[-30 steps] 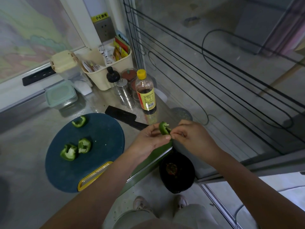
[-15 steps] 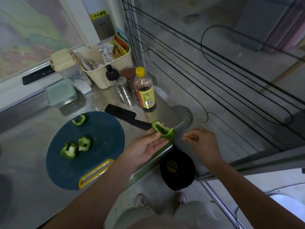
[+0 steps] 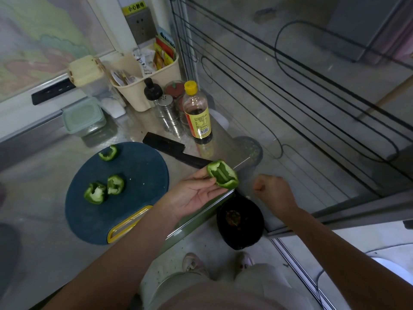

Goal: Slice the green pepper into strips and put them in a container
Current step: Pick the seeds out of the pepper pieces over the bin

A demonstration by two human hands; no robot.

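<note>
The pepper piece point(image 3: 222, 174) was up in the air over the front corner of the counter point(image 3: 33, 175), hollow side facing up so you could see the pale ribs inside. The left hand point(image 3: 196, 195) had it palm-up, resting on the fingertips with the thumb pinching one end. The right hand point(image 3: 273, 192) was just beside it but not touching, off the counter edge and curled into a loose fist. I honestly couldn't tell if anything was pinched in there. Right below that hand a black bin point(image 3: 240, 222) sat on the floor with some scraps in it.

Three more pepper chunks point(image 3: 115, 184) were lying on the round blue cutting board point(image 3: 138, 166), two close together near the middle and one off by the far edge. A black knife point(image 3: 174, 151) lay flat on the counter between the board and a yellow-capped sauce bottle point(image 3: 197, 113). Further back there was a metal shaker point(image 3: 167, 108), a cream basket point(image 3: 143, 92) stuffed with packets, and a green-lidded container point(image 3: 83, 117) near the wall.
</note>
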